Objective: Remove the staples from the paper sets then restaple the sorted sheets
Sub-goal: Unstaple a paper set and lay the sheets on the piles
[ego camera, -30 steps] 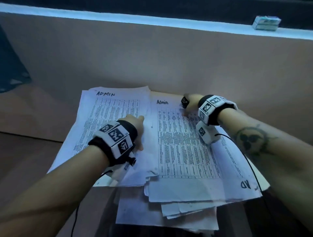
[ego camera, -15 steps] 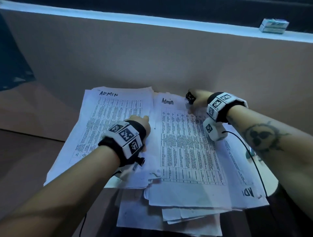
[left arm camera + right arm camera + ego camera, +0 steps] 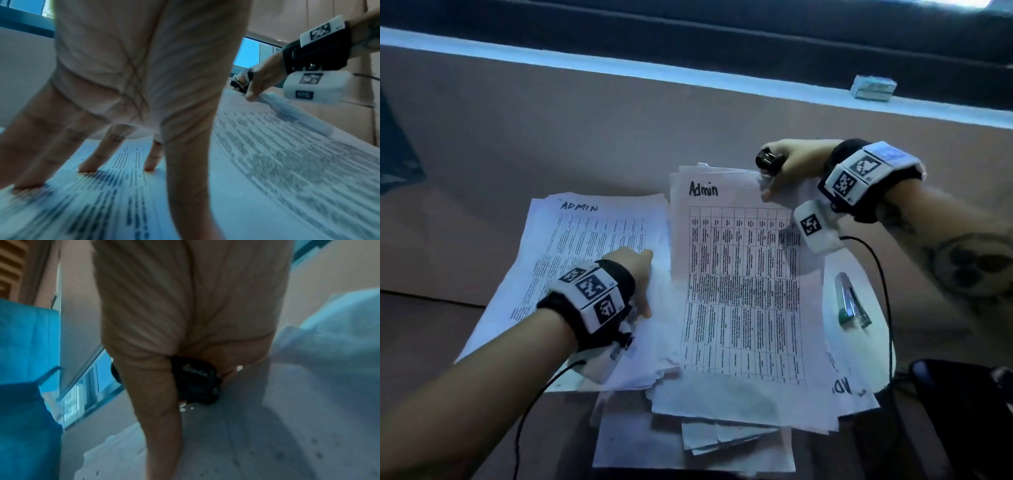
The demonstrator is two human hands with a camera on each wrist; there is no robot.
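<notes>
Two printed paper sets lie side by side on a small white table (image 3: 873, 342). My left hand (image 3: 637, 274) presses straight fingers (image 3: 86, 168) down on the left set marked "ADMIN" (image 3: 592, 236). My right hand (image 3: 780, 171) grips a black staple remover (image 3: 768, 159) at the top right corner of the right set marked "Admin" (image 3: 739, 291); its thumb touches that corner. The staple remover (image 3: 195, 379) sits against the palm in the right wrist view. A silver and green stapler (image 3: 851, 303) lies on the table, right of the right set.
More loose sheets (image 3: 688, 442) stick out over the table's near edge. A brown wall panel (image 3: 619, 130) rises just behind the papers, with a small box (image 3: 873, 88) on its ledge. A dark object (image 3: 955, 394) sits at the lower right, beside the wrist cable (image 3: 883, 284).
My right hand with the staple remover has lifted up and away at the set's top right corner. The stapler has come into view under my right forearm. The left hand stays pressed on the papers.
</notes>
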